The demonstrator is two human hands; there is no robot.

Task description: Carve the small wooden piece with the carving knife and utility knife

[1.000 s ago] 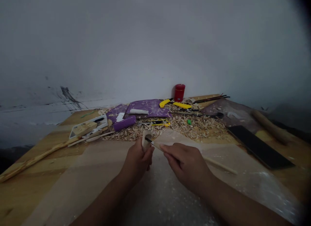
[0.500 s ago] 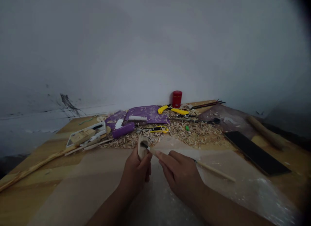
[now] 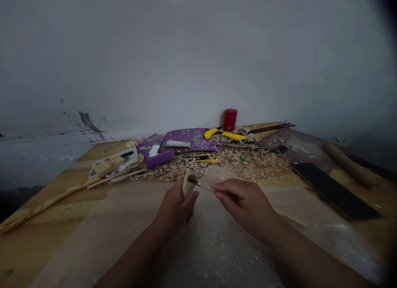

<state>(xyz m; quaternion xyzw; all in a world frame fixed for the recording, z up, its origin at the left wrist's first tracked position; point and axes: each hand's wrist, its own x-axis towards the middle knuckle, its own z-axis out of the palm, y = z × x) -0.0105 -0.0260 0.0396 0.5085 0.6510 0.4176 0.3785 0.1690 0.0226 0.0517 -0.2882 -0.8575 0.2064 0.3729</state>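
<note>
My left hand (image 3: 176, 207) grips a small pale carved wooden piece (image 3: 187, 184), held upright with a dark hollow facing my right. My right hand (image 3: 245, 205) is shut around a slim wooden-handled carving gouge (image 3: 204, 186). The gouge's dark metal tip rests in that hollow. The far end of its handle (image 3: 290, 217) sticks out past my right hand, low and to the right. My fingers hide most of the wooden piece's lower part.
Wood shavings (image 3: 245, 162) are heaped beyond my hands, among purple mats, yellow utility knives and a red tin (image 3: 230, 120). A black flat board (image 3: 335, 191) lies right, a white tray (image 3: 113, 164) and long stick (image 3: 52, 199) left.
My right hand has moved up and to the right, and the gouge now lies flatter. Its tip stays at the hollow. The whole scene sits slightly higher in view.
</note>
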